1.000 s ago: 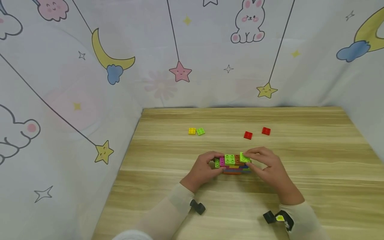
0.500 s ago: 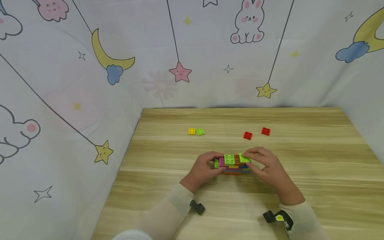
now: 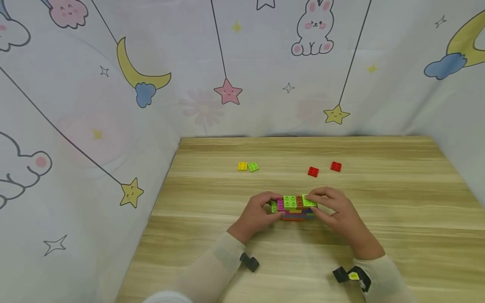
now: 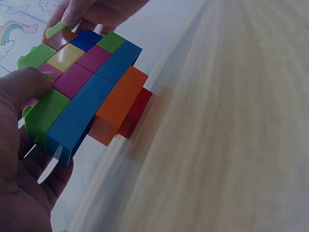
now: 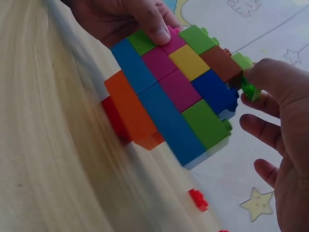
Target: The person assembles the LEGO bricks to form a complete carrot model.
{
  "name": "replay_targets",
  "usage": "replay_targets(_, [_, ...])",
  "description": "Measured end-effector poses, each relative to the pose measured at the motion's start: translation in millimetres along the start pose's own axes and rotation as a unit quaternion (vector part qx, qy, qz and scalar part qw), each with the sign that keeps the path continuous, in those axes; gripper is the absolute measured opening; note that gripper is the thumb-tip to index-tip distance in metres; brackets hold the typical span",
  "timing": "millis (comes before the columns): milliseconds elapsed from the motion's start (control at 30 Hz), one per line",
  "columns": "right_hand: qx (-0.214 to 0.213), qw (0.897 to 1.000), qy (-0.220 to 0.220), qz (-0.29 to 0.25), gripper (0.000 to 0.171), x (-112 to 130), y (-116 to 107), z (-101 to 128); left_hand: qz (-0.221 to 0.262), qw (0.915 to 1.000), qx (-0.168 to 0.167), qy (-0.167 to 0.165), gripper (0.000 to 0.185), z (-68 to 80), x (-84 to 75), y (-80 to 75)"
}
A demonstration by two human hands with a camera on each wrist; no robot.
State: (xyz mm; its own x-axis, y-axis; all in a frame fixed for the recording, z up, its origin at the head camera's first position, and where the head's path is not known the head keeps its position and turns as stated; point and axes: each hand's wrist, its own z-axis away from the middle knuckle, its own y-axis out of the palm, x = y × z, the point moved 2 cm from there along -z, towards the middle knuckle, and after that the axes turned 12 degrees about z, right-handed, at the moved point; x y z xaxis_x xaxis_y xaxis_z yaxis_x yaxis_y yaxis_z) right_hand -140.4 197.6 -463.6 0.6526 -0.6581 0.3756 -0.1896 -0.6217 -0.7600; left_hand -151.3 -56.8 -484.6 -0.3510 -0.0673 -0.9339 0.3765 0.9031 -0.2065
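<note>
Since the earlier frames almost nothing has moved; both hands stay at the block stack (image 3: 294,207), which stands on the surface (image 3: 379,202) near its middle. The left hand (image 3: 254,214) holds the left end of the stack, its grip clamped there with the thumb on the side bricks. The right hand (image 3: 336,211) pinches a light green brick (image 3: 308,201) at the top right corner. Farther back lie a yellow brick (image 3: 242,166) touching a green brick (image 3: 253,167), and two red bricks (image 3: 313,171), apart from each other.
</note>
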Motion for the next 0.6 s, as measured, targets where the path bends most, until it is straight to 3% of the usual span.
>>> replay_targets(167, [0.042,0.994,0.097,-0.043,0.073,-9,17,9,-0.003,1.0000,0.006,0.006,0.037,-1.7,25.7,0.4])
replay_targets(367, [0.082,0.979,0.168,-0.082,0.046,-13,32,17,-0.008,0.9996,0.023,0.014,0.040,-6.7,29.4,-9.4])
replay_targets(467, [0.079,0.978,0.175,-0.083,0.044,-14,34,18,-0.021,0.9997,-0.011,0.008,0.044,-16.7,40.5,-35.2])
replay_targets(600, [0.080,0.978,0.173,-0.086,0.044,-15,35,17,-0.066,0.9922,-0.102,-0.027,0.048,-30.7,60.8,-83.3])
